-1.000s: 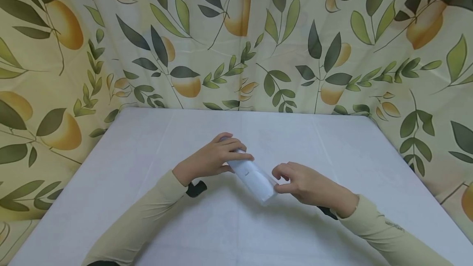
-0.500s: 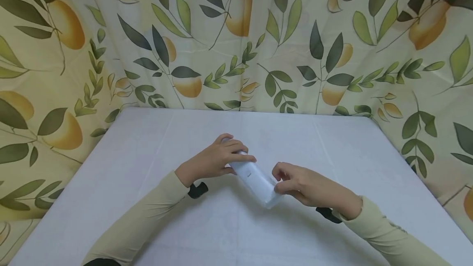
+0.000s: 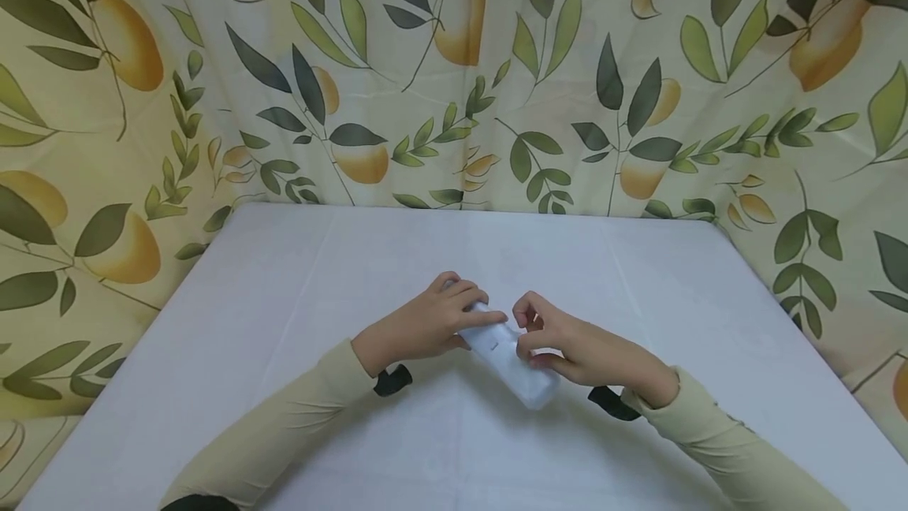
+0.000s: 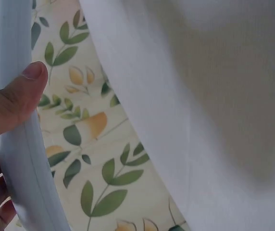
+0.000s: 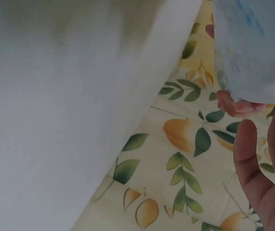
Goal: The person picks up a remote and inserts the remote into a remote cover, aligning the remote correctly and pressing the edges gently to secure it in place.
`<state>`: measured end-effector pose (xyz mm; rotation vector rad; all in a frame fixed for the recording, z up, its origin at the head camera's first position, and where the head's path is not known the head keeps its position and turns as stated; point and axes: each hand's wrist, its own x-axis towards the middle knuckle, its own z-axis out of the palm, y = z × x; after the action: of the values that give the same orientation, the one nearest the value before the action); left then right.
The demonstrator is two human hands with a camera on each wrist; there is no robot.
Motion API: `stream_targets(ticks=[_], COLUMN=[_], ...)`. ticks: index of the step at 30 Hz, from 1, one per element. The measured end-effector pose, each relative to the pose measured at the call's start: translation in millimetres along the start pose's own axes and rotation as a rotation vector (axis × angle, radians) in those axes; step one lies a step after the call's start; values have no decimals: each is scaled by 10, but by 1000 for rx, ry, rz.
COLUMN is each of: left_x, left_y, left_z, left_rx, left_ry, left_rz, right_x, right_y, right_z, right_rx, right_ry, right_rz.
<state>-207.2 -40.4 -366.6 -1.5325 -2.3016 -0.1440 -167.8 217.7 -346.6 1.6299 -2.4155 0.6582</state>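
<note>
A long white case [image 3: 511, 365] with rounded ends is held tilted above the table. It has a small dark mark on its top face, and a seam runs along the edge of the white case [image 4: 27, 144] in the left wrist view. My left hand [image 3: 443, 318] grips its far end, thumb along one side and fingers around the other. My right hand [image 3: 571, 341] is at the near half, index finger and thumb bent at the edge. In the right wrist view two fingers of the right hand [image 5: 267, 178] show below the pale case [image 5: 257, 53]. I cannot tell whether the right fingertips pinch it.
A white cloth covers the table [image 3: 355, 259], whose far edge meets a curtain [image 3: 454, 101] printed with leaves and yellow fruit. The curtain also hangs at the left and right sides. Black straps [image 3: 393, 379] circle both wrists.
Both hands and the case have shifted slightly right and nearer. My right hand has moved up and left along the case, so its fingers now overlap more of the top face.
</note>
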Motion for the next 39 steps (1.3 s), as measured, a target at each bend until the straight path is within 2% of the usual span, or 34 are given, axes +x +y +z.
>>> stream_targets(ticks=[3,6,8,12,15,19,24,28,33,39], left_x=[-2,2,7,0,-17,-18,18,61,81,39], left_y=[0,-7,-11,-10,-7,18,58,102,120,47], left_z=[-22,-56,-69,-42,-5,16,52,45,22,-10], left_rx=[31,95,127,161,190,230,272,306,274,272], left_ry=[-51,-56,-28,75,136,203,292,317,266,227], left_rz=[-49,-118,-167,-232,-248,-252,-195,-151,-165,-242], right_x=[-9,-18,-13,-20,-53,-95,-64,13,64,-16], right_y=[24,49,64,67,61,65,61,68,91,126], right_z=[10,10,6,10,23,77,174,201,184,122], right_rx=[-38,-146,-236,-376,-439,-439,-424,-440,-482,-563], right_ry=[53,151,236,418,505,545,570,589,666,578], right_rz=[79,134,140,158,204,280,313,223,52,-128])
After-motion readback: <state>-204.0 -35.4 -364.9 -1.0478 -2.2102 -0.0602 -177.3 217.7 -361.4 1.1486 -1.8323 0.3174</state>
